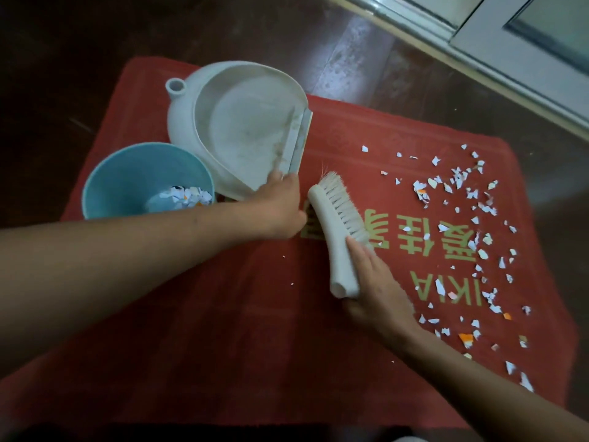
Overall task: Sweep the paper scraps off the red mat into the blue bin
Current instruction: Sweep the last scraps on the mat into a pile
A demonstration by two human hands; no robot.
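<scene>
Dark brown floor carries the mat, with a pale door frame at far right. Most scraps lie strewn over the mat's right side, and a few have already landed in the bin, which stands on the mat's left edge just beside the dustpan.

The left hand pinches the dustpan's near corner, thumb on the lip, its other fingers hidden beneath. The right hand holds the brush by its handle, fingers together along the side and curled under it, bristles facing the scraps.

The scraps look featherlight and flimsy, likely to flutter or snag in the mat's pile, so short, gentle strokes should suit them. Picking them up by hand seems pointless. They are best herded onto the stiff dustpan, which can be carried by its rim or socket.
</scene>
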